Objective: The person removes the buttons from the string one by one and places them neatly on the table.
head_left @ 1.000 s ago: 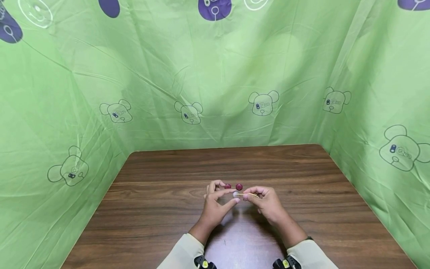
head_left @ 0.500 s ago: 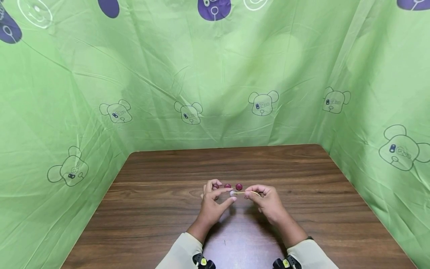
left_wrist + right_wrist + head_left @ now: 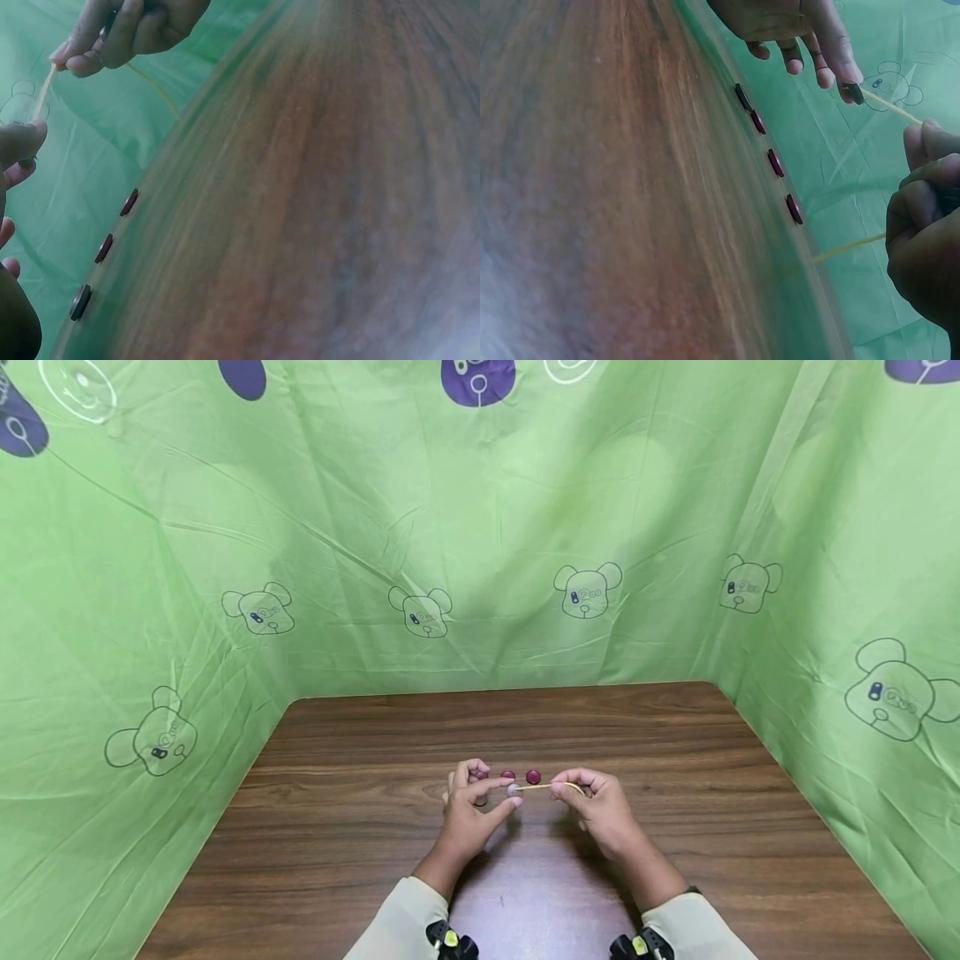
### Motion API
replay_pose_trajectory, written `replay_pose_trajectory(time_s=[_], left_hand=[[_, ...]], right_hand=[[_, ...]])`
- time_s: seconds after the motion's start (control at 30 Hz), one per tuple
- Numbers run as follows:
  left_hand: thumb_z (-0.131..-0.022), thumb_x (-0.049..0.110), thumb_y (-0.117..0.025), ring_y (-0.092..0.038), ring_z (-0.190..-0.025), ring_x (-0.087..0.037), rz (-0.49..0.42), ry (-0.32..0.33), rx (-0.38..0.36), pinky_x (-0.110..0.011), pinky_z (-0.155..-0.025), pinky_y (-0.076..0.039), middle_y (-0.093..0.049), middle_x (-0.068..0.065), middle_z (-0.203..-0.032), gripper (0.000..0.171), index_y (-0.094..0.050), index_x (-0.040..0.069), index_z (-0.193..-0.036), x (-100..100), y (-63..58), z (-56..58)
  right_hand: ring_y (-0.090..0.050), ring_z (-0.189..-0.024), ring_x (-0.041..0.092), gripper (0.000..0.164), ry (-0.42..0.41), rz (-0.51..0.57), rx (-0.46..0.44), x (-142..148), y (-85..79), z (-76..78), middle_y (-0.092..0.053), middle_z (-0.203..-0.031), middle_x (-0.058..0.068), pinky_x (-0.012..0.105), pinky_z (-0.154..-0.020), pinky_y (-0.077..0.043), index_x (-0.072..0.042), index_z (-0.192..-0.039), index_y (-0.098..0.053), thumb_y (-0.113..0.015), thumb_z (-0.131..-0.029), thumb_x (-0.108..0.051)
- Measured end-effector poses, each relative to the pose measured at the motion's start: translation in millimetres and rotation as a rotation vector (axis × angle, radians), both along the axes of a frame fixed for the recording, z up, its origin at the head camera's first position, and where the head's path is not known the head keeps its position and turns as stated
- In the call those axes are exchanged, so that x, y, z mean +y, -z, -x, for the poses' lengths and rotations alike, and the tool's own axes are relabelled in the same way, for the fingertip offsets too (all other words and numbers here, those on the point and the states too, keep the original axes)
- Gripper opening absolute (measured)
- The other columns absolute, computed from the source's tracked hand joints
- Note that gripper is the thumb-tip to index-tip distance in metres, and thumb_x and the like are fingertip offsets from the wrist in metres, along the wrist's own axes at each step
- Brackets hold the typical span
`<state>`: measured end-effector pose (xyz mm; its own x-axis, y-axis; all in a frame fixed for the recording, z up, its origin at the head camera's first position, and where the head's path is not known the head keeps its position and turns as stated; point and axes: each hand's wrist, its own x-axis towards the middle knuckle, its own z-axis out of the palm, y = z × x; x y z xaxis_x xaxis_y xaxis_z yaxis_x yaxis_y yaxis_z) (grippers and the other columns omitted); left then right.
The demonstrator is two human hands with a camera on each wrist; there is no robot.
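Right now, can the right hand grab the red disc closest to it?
Probably, yes: nothing seems to stand between the right hand and that red disc on the table. But it pinches the yellow cord, so it may need to let go first.

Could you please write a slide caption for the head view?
Left hand holds a disc, right hand the yellow cord reaching it, above a wooden table.

Brown wood-grain table (image 3: 345, 827), three dark red discs (image 3: 776, 163) (in a row), one darker disc (image 3: 742, 97) nearby.
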<state>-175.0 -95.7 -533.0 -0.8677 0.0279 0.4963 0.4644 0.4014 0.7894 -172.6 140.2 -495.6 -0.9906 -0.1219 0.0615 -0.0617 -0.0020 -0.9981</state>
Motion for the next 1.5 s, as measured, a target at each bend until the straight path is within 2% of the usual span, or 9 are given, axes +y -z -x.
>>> replay_pose_trajectory(time_s=[0.17,0.37,0.53,0.63,0.87,1.03,1.17,1.33,1.5], left_hand=[[-0.083,0.026,-0.096,-0.048,-0.114,-0.037,0.006,-0.002,-0.011,-0.05,-0.096,-0.023,-0.058,-0.023,-0.129,0.026,-0.088,0.021,-0.107,-0.9,1.4,1.2],[-0.083,0.025,-0.096,-0.047,-0.111,-0.033,0.031,-0.031,0.007,-0.05,-0.094,-0.024,-0.059,-0.021,-0.126,0.025,-0.088,0.02,-0.106,-1.4,4.4,3.7],[-0.082,0.026,-0.095,-0.047,-0.113,-0.043,0.039,-0.032,0.04,-0.054,-0.095,-0.023,-0.059,-0.023,-0.128,0.026,-0.088,0.019,-0.106,-2.7,7.2,5.7],[-0.082,0.03,-0.095,-0.044,-0.12,-0.046,0.059,-0.049,0.049,-0.058,-0.094,-0.021,-0.058,-0.019,-0.132,0.026,-0.088,0.021,-0.105,-3.7,10.4,7.1],[-0.084,0.032,-0.095,-0.035,-0.139,-0.043,0.081,-0.052,-0.103,-0.064,-0.103,-0.018,-0.053,-0.016,-0.15,0.025,-0.089,0.025,-0.107,-6.2,10.1,9.3],[-0.083,0.029,-0.095,-0.031,-0.142,-0.045,0.09,-0.04,-0.087,-0.068,-0.105,-0.015,-0.051,-0.02,-0.155,0.026,-0.089,0.022,-0.107,-5.9,12.7,10.9],[-0.083,0.028,-0.095,-0.029,-0.142,-0.049,0.107,-0.038,-0.062,-0.071,-0.102,-0.013,-0.049,-0.022,-0.156,0.026,-0.088,0.021,-0.107,-5.2,16.7,13.4],[-0.084,0.031,-0.095,-0.026,-0.146,-0.047,0.122,-0.046,-0.119,-0.071,-0.107,-0.011,-0.047,-0.018,-0.162,0.025,-0.089,0.025,-0.108,-4.8,18.5,15.8],[-0.085,0.033,-0.095,-0.024,-0.149,-0.046,0.138,-0.057,-0.165,-0.072,-0.109,-0.011,-0.045,-0.016,-0.164,0.024,-0.089,0.028,-0.107,-4.8,17.4,16.4]], right_hand=[[-0.04,-0.05,0.002,0.023,0.015,0.027,-0.01,2.7,-1.3,0.3,-0.074,-0.081,-0.01,0.017,-0.045,-0.035,0.017,-0.11,-0.068,-0.074,-0.102,-0.004],[-0.041,-0.048,0.002,0.024,0.033,0.059,-0.013,6.3,-2.1,2.6,-0.074,-0.079,-0.008,0.017,-0.045,-0.034,0.019,-0.11,-0.067,-0.074,-0.101,-0.002],[-0.04,-0.048,0.002,0.024,0.029,0.077,0.003,9.1,0.2,5.9,-0.073,-0.078,-0.009,0.017,-0.045,-0.034,0.021,-0.111,-0.065,-0.072,-0.102,-0.001],[-0.041,-0.048,0.002,0.025,0.039,0.085,0.004,10.1,0.4,7.0,-0.075,-0.079,-0.009,0.017,-0.045,-0.034,0.022,-0.112,-0.064,-0.072,-0.102,0.0],[-0.041,-0.049,0.003,0.02,0.067,0.081,0.004,13.0,-1.9,7.0,-0.076,-0.08,-0.009,0.018,-0.046,-0.034,0.018,-0.108,-0.067,-0.073,-0.101,0.0],[-0.041,-0.048,0.003,0.013,0.081,0.087,-0.003,15.8,-1.4,7.2,-0.076,-0.08,-0.007,0.018,-0.046,-0.034,0.012,-0.105,-0.07,-0.073,-0.101,0.0],[-0.041,-0.048,0.004,0.015,0.091,0.089,-0.006,20.7,-0.4,8.1,-0.077,-0.08,-0.005,0.018,-0.046,-0.034,0.013,-0.107,-0.07,-0.073,-0.102,-0.001],[-0.042,-0.048,0.004,0.015,0.103,0.088,0.012,26.9,-0.2,10.5,-0.075,-0.079,-0.005,0.018,-0.045,-0.035,0.011,-0.105,-0.072,-0.075,-0.101,-0.003],[-0.042,-0.049,0.004,0.008,0.108,0.081,0.01,31.0,0.1,11.7,-0.065,-0.072,-0.007,0.018,-0.045,-0.036,0.003,-0.101,-0.076,-0.077,-0.1,-0.005]])
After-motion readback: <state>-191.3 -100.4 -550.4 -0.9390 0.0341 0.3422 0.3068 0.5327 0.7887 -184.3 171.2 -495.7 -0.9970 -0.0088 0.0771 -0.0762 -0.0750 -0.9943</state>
